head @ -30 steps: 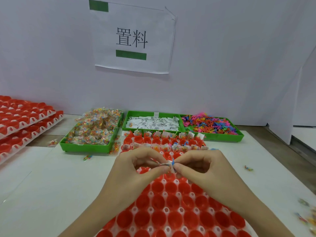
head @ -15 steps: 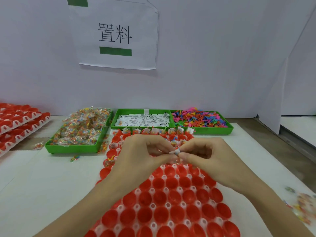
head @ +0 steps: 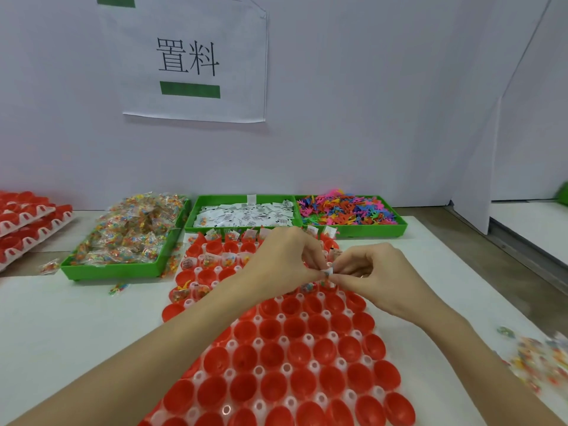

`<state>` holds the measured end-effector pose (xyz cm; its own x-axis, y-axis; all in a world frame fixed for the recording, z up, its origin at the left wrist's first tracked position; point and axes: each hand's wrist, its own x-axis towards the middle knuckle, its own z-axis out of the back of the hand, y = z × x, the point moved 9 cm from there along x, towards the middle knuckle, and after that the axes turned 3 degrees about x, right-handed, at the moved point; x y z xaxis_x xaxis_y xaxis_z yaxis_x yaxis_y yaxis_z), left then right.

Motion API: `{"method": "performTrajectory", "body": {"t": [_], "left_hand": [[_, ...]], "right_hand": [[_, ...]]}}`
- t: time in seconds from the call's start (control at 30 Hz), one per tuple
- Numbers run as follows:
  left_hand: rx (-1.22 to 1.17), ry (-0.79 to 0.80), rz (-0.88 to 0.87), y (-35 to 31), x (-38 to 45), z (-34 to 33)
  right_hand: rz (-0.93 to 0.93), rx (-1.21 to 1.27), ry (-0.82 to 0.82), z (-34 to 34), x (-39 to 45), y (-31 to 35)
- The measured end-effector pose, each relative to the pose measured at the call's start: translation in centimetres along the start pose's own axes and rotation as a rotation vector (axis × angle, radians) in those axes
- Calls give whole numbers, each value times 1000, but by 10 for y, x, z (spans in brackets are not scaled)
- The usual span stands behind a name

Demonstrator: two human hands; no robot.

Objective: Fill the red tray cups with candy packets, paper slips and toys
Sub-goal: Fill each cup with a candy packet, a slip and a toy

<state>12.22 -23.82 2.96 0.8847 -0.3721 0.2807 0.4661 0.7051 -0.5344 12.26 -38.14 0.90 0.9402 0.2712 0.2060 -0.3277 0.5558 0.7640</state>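
A small folded paper slip [head: 327,271] is pinched between the fingertips of the left hand [head: 282,265] and the right hand [head: 373,273], both curled tightly, above the red cup tray [head: 295,361] on the counter [head: 76,327]. Far rows are seen filled (near cups bare). Three green bins are noted behind: candy packets [head: 129,232], slips [head: 242,213], toys [head: 344,210].

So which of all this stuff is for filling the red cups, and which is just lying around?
For the job:
red tray
candy packets
paper slips
toys
small slip, pinched by left hand and right hand

Just lying about:
stacked red trays
wall sign
spilled candy
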Motion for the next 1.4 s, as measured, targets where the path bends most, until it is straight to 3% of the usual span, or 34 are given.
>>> {"method": "performTrajectory", "body": {"t": [0.4,0.53,0.73,1.1,1.4], "left_hand": [[46,76,-10,-2,5,-9],[202,56,-53,-11,5,-10],[370,127,-66,-13,6,-18],[464,-13,-12,-17,1,-14],[558,24,-27,-24,4,-19]], "right_hand": [[49,-139,30,-7,1,2],[76,-253,-18,-6,-1,6],[65,-202,83,-10,-1,7],[91,-232,-116,-6,1,3],[27,-258,-95,-8,2,-3]]}}
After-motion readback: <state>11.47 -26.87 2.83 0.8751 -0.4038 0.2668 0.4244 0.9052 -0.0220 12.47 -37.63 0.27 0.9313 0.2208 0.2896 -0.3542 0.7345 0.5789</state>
